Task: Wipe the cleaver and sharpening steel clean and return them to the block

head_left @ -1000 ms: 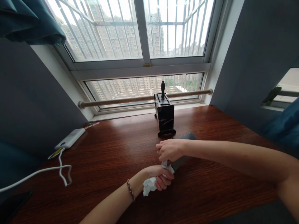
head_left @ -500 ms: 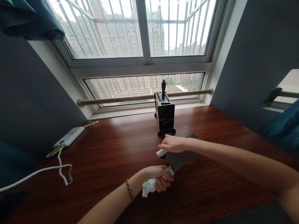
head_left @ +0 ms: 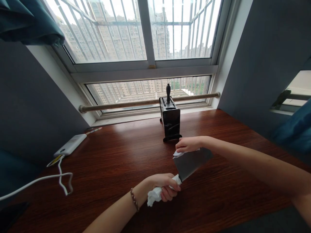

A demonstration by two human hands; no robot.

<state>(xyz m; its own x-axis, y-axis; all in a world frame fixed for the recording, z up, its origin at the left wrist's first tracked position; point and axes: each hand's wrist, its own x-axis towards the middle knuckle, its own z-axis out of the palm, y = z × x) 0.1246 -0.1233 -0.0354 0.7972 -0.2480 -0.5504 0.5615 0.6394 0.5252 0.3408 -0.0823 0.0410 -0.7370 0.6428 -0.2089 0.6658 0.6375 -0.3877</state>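
Observation:
My left hand (head_left: 165, 186) is closed round the handle of a cleaver, with crumpled white tissue (head_left: 153, 195) bunched between its palm and the handle. The broad grey blade of the cleaver (head_left: 188, 165) points away to the upper right, over the table. Bent over the blade's far edge, my right hand (head_left: 190, 144) presses a folded white tissue (head_left: 179, 154) against the metal. Its fingertips are partly hidden by the tissue. Just beyond the right hand stands a black knife block (head_left: 171, 121), with one dark handle (head_left: 168, 92) sticking up from its top.
The brown wooden table (head_left: 116, 161) runs up to a window with a rail (head_left: 126, 104) across it. At the left lies a white power strip (head_left: 70, 145) with a white cable (head_left: 39, 179). A blue curtain (head_left: 31, 24) hangs at the upper left.
My right hand has slid to the right along the blade with its tissue, away from the end near the handle. My left hand keeps its grip on the cleaver.

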